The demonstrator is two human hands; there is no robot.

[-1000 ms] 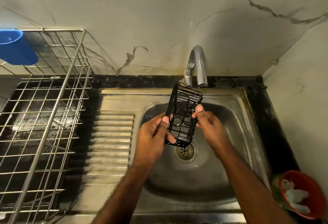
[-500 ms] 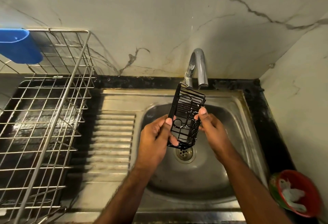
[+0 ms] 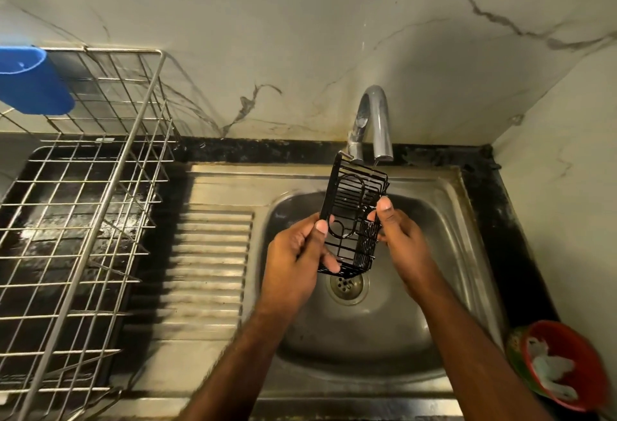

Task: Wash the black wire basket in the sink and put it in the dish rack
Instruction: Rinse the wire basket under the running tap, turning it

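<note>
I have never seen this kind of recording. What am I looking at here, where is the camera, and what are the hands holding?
There is no machine here. The camera sits on a person's head and looks down at their two bare hands, so you see what they see.

The left hand and the right hand hold a black wire basket between them, tilted, over the steel sink. Its top end is just under the tap, and the drain lies below it.

To the left stands a metal dish rack with a blue cup on its far edge. At the lower right is a red bowl with something white inside.
</note>
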